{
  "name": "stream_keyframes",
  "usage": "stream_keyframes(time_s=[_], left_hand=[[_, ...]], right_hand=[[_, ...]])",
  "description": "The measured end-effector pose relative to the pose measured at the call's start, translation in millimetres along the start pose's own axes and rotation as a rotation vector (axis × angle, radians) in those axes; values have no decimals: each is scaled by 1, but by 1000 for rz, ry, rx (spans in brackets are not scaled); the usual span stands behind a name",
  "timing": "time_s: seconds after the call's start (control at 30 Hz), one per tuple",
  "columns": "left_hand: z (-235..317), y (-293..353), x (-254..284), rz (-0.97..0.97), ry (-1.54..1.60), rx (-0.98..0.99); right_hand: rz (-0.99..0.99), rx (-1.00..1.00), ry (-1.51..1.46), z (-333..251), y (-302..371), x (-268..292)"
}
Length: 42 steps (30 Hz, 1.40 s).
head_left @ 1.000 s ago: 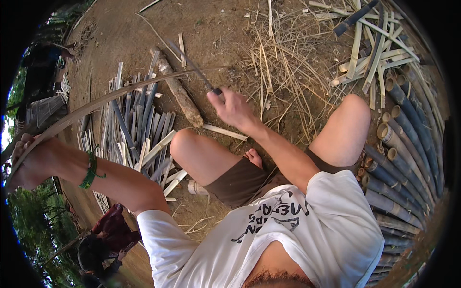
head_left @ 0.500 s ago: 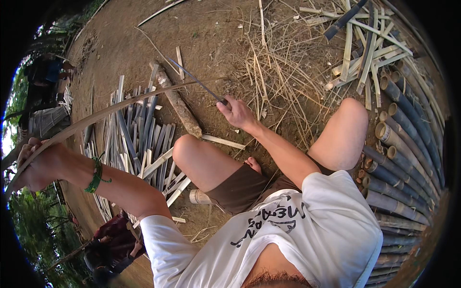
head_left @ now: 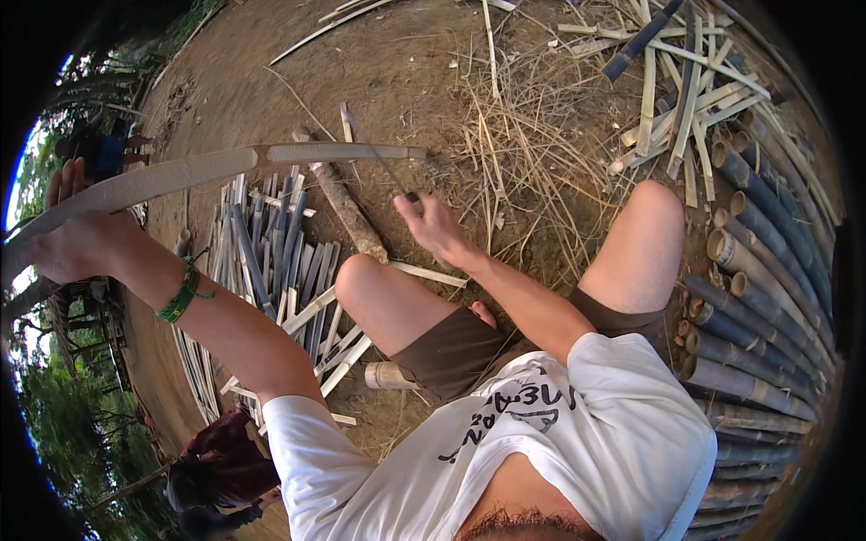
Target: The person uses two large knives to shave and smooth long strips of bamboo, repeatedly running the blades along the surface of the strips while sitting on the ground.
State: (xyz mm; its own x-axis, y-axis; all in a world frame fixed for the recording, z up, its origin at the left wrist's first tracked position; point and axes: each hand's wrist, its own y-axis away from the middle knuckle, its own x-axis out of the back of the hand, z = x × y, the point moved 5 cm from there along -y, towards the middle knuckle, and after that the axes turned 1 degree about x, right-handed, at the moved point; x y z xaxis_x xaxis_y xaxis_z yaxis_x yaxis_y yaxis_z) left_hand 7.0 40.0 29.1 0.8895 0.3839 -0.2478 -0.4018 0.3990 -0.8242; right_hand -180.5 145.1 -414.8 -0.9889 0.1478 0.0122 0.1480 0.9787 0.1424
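Note:
A long split bamboo strip (head_left: 203, 169) arches from the far left toward the middle, its pale inner face and a node showing. My left hand (head_left: 86, 243), raised at the left edge, holds it near one end, the fingers pointing up behind the strip. In my right hand (head_left: 437, 230), fingers closed round the handle, is a knife (head_left: 388, 169) with a thin blade slanting up and left. The blade crosses close to the strip's far end; whether they touch I cannot tell.
A short log (head_left: 347, 209) lies beyond my left knee, beside a heap of split bamboo (head_left: 271, 243). Bamboo poles (head_left: 767, 307) are stacked at the right. Shavings (head_left: 532, 135) and more strips (head_left: 690, 90) cover ground ahead. Another person (head_left: 221, 469) is at lower left.
The strip has turned from nearly edge-on to show its broad pale face, and its far part lies flatter. My left hand has risen slightly, its fingers straighter; my right hand has shifted slightly nearer me.

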Motion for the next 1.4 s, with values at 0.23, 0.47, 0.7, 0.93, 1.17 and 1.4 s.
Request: stream_keyframes(time_s=[0.23, 0.47, 0.7, 0.93, 1.17, 1.4], left_hand=[[-22, -25, 6, -96, 58, 67], [-54, -52, 38, -217, 203, 208], [-23, -31, 7, -166, 183, 159], [-103, -108, 117, -572, 343, 293], [-56, -76, 56, -449, 545, 195], [-46, -55, 44, -514, 789, 326]], right_hand=[[64, 217, 76, 1, -12, -23], [35, -17, 229, 52, -43, 4], [28, -350, 207, 124, -57, 39], [-101, 60, 257, 74, -48, 24], [-12, -335, 271, 151, -61, 60], [21, -77, 108, 113, -50, 49]])
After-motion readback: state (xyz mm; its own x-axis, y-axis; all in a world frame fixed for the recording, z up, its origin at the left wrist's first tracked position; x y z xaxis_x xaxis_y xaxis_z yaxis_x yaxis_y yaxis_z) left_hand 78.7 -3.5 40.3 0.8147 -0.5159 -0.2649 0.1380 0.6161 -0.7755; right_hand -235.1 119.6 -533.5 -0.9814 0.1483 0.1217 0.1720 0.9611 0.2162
